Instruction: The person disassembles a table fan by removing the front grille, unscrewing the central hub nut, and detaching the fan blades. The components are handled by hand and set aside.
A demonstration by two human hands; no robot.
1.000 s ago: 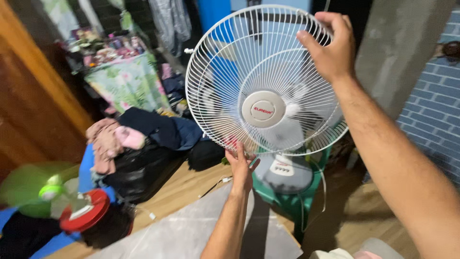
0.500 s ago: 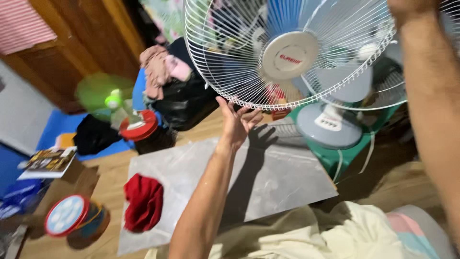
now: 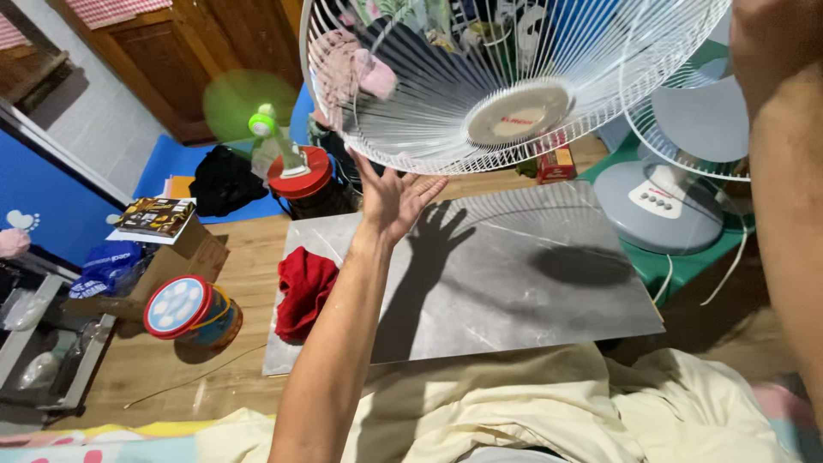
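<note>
We now have the white fan guard [image 3: 480, 77] lifted and tipped nearly flat above the grey slab [image 3: 514, 283] on the floor; a second ago it stood almost upright in front of the fan, and half a second ago it was only partly tilted. In our judgement that means the guard has come free of the fan and is being carried away from it.

Our left hand [image 3: 390, 199] is spread open, palm up, fingertips touching the guard's lower rim from beneath. Our right hand [image 3: 771, 39] is at the guard's far rim near the frame's upper corner; it is cut off by the edge, so we cannot tell how it grips.

To the right of the left hand, under the right forearm, stands the grey fan base [image 3: 658, 206] with its panel of round buttons, on a green stool [image 3: 677, 261]. A second guard [image 3: 686, 111] remains on the fan above it.

As for packages and labels: the guard's round grey hub [image 3: 519, 113] carries a small red label. Just past the guard, beyond the slab, lies a small red and yellow box [image 3: 557, 163]. Left of the left hand sits a red-lidded black container [image 3: 300, 182] with a green-capped bottle [image 3: 267, 141] beside it. Nearer us, left of the forearm, are a red cloth [image 3: 304, 287], a round tin with a blue and white lid rimmed in red [image 3: 184, 310], a cardboard box [image 3: 184, 257] topped by a dark printed booklet [image 3: 154, 216], and a blue plastic bag [image 3: 107, 264].
</note>
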